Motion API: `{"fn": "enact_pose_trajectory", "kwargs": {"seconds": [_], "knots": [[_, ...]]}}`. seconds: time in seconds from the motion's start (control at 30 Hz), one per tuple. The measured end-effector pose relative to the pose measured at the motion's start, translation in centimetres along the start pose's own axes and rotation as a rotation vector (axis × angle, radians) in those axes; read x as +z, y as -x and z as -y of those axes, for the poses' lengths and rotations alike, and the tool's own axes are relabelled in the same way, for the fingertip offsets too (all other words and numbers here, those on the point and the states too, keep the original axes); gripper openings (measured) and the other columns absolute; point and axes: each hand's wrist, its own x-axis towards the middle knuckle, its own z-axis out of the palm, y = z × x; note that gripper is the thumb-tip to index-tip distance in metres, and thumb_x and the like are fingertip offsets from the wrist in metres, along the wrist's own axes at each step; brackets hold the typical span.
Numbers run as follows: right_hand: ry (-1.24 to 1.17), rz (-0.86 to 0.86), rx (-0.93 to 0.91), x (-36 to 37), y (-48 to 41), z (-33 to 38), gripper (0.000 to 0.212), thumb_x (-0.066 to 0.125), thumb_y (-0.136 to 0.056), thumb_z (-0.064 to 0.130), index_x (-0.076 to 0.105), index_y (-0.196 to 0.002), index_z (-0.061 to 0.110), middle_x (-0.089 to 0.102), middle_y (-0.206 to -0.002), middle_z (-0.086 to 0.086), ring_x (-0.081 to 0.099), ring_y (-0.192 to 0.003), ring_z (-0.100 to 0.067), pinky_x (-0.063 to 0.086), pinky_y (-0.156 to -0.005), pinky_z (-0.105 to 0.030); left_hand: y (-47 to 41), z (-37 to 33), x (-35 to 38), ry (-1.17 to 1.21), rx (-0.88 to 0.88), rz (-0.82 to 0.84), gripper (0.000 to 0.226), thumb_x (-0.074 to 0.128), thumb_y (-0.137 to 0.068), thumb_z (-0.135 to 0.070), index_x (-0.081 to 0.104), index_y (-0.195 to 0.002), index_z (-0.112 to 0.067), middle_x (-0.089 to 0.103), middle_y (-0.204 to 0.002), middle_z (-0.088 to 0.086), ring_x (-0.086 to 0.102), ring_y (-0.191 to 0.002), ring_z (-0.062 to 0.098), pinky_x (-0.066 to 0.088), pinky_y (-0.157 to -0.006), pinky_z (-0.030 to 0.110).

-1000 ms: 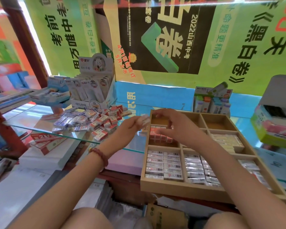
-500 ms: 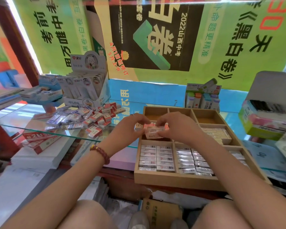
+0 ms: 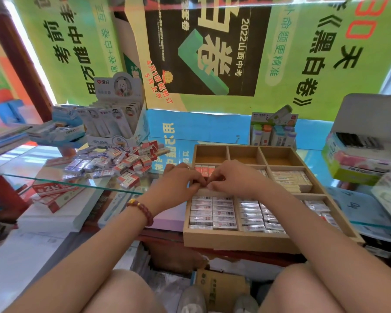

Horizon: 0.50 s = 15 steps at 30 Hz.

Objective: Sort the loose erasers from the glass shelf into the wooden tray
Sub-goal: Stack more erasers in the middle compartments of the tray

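A pile of loose erasers, red-and-white and purple-and-white, lies on the glass shelf at the left. The wooden tray sits to the right, divided into compartments. My left hand and my right hand meet fingertip to fingertip low over the middle-left compartment, which holds a row of red erasers. Together they pinch a red-and-white eraser that my fingers mostly hide. The front compartments hold rows of white erasers, and cream ones fill the middle-right. The three back compartments are bare.
A display box of white packs stands behind the pile. A small box of bottles sits behind the tray, and green-and-white boxes are stacked at the right. Red boxes lie under the shelf, a cardboard box by my feet.
My left hand brought an eraser from the pile to my right hand. Both hands then lowered it from above the tray into the middle-left compartment.
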Motion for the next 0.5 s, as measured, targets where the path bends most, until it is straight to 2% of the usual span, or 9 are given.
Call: {"fn": "enact_pose_trajectory", "kwargs": {"seconds": [0.17,0.37,0.5], "knots": [[0.054,-0.143,0.091,-1.1,0.2,-0.7,0.015,0.06,-0.09,0.023,0.074,-0.095,0.026,0.069,-0.097,0.009,0.062,-0.085,-0.008,0.055,-0.076,-0.028,0.0,-0.2,-0.1,0.014,0.008,0.017,0.022,0.049,-0.093,-0.026,0.067,-0.104,-0.032,0.061,-0.099,-0.013,0.038,-0.111,0.004,0.018,-0.089,0.026],[0.069,-0.026,0.079,-0.2,0.2,-0.2,0.013,0.064,-0.087,0.023,0.075,-0.094,0.021,0.071,-0.091,0.004,0.062,-0.082,-0.01,0.054,-0.072,-0.027,0.1,-0.2,0.4,0.018,0.021,0.067,0.025,0.045,-0.094,-0.026,0.06,-0.113,-0.033,0.053,-0.095,-0.016,0.034,-0.108,0.003,0.014,-0.079,0.025],[0.065,-0.049,0.074,0.1,-0.1,0.1,0.012,0.064,-0.087,0.025,0.074,-0.092,0.021,0.07,-0.091,0.003,0.063,-0.083,-0.012,0.053,-0.071,-0.028,0.0,0.2,0.3,0.024,0.0,0.061,0.023,0.047,-0.094,-0.026,0.065,-0.108,-0.03,0.059,-0.099,-0.013,0.036,-0.109,0.002,0.015,-0.085,0.024]]}}
